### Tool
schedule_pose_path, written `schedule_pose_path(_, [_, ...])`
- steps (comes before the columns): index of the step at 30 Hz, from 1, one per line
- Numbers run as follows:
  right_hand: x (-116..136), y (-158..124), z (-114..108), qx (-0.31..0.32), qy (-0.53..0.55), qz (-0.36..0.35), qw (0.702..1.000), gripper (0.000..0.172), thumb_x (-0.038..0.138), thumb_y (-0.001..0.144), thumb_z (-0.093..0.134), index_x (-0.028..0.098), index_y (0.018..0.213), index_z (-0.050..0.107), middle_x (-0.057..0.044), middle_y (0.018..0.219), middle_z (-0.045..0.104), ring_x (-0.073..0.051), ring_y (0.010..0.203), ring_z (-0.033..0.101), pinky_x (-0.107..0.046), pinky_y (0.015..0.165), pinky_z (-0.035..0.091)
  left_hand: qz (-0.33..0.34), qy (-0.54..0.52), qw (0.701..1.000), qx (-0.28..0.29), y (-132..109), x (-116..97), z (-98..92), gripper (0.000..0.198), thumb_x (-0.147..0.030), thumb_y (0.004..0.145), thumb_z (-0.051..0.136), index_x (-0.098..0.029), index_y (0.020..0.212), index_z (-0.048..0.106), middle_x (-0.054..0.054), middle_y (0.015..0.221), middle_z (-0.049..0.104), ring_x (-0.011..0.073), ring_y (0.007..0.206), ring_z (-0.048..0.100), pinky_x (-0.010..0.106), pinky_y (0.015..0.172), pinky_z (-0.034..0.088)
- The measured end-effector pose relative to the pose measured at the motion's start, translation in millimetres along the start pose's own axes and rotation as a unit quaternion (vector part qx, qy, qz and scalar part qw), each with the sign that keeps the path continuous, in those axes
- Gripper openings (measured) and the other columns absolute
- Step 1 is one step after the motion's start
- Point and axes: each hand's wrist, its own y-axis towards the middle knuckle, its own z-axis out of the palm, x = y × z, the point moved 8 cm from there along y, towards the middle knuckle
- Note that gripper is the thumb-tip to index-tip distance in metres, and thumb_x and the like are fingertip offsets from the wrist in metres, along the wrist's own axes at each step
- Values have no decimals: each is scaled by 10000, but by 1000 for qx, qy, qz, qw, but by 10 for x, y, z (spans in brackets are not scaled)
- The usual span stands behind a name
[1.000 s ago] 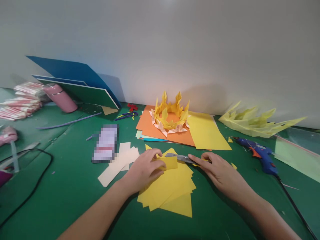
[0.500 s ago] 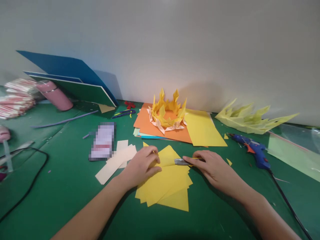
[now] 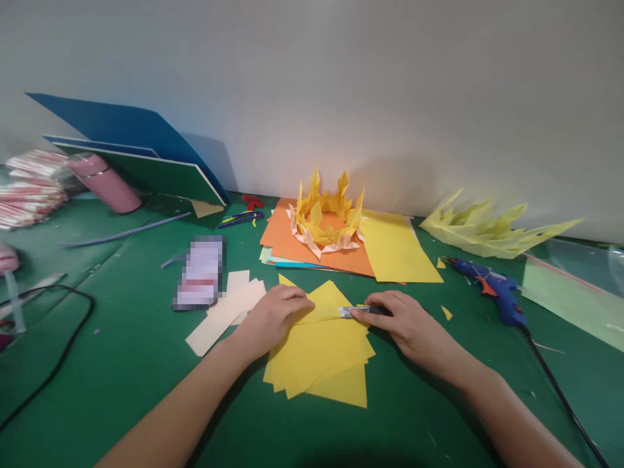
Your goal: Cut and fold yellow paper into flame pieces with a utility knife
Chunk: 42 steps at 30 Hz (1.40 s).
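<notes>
The green desk (image 3: 121, 390) stretches out in front of the person, and a fanned stack of yellow paper (image 3: 322, 357) lies near its middle. Behind the stack, a folded paper crown (image 3: 326, 224) sits on orange sheets. A blue glue gun (image 3: 492, 289) lies well off to the right. The left hand (image 3: 275, 315) presses on the top sheet, fingers curled together over its raised fold. The right hand (image 3: 404, 322) is closed around a small utility knife (image 3: 353, 311), whose blade tip meets that fold.
</notes>
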Motion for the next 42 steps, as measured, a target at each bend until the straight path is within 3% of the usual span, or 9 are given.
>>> schedule_pose_path(15, [-68,-108,0,14,6,-16,1000,490,59,926,324,321,1255,574,-89,1059,609,-202,947,554,-392,804,486,-2,15,999,36,33,-14,23,331,-117,956,335,-152,1028,656,87,894,596,178,802,553,323,692,484])
schedule_pose_path(27, [69,-41,-17,4,-16,-20,1000,469,71,929,343,313,1263,565,-89,1055,607,-203,936,561,-370,796,490,-68,-30,987,145,-1,43,41,271,-175,912,502,-217,1165,589,85,1127,567,212,1024,536,382,882,474])
schedule_pose_path(42, [105,-29,-44,2,-26,-33,999,437,74,929,352,270,1238,591,-105,1035,612,-209,917,564,-370,774,495,-65,-15,986,154,16,-16,7,260,-162,914,497,-220,1157,570,73,1137,572,218,1063,516,387,913,455])
